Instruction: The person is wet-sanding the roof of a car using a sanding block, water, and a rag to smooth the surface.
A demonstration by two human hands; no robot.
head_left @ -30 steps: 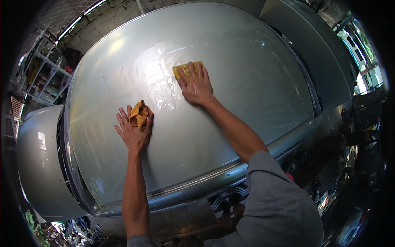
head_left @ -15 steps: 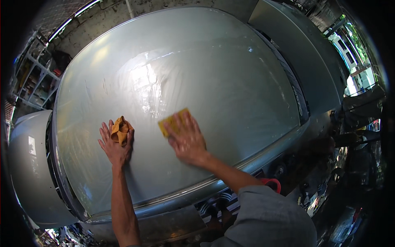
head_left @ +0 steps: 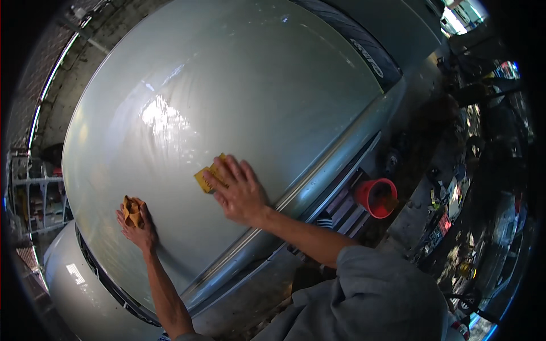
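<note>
Below my hands spreads the smooth silver-grey roof point(head_left: 250, 96) of a vehicle, with bright reflections and smeary streaks. My right hand point(head_left: 243, 196) lies nearly flat on it, fingers stretched over a flat yellow printed sheet that looks like sandpaper point(head_left: 203, 181), pressing it to the surface. To the left, my left hand point(head_left: 142, 233) rests on the roof near its left edge. A crumpled orange-brown cloth point(head_left: 132, 211) is tucked between its thumb and fingers; the cloth's underside is hidden.
A red bucket point(head_left: 365, 196) stands beyond the roof's right edge, beside a slatted platform point(head_left: 344, 215). The vehicle's lower silver panel point(head_left: 74, 273) curves away at lower left. A metal rack point(head_left: 40, 181) stands at far left; assorted clutter point(head_left: 443, 210) lies at right.
The view has turned and shifted, bringing the red bucket fully into sight. My right hand and the yellow sheet appear farther left; my left hand still has the cloth.
</note>
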